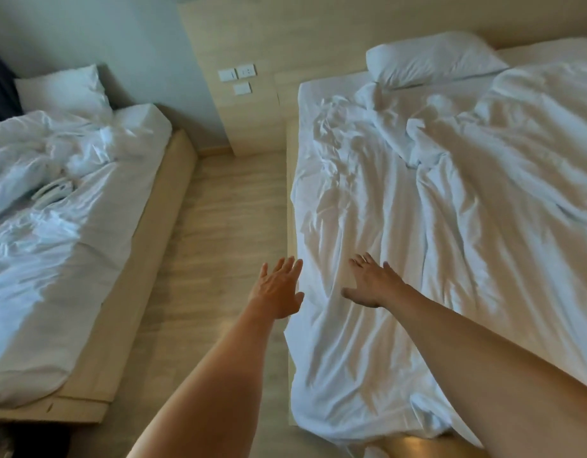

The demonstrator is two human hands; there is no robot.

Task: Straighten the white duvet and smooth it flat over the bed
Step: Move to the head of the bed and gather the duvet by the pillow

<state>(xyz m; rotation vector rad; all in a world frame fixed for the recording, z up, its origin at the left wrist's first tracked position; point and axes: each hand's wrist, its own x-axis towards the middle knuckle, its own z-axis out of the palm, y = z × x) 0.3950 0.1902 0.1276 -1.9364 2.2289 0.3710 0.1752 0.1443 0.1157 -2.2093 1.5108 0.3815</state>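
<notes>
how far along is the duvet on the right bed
Early-to-middle. Done: the duvet already lies along most of the bed. In hand: the right hand presses flat on it near the side edge; the left hand is open by that edge. Left: creases all over, a bunched fold below the pillow, bare sheet at the head.

view: single wide-angle head cam
facing: forward-down along bed (290, 180), head end upper right
range: near bed's foot
</notes>
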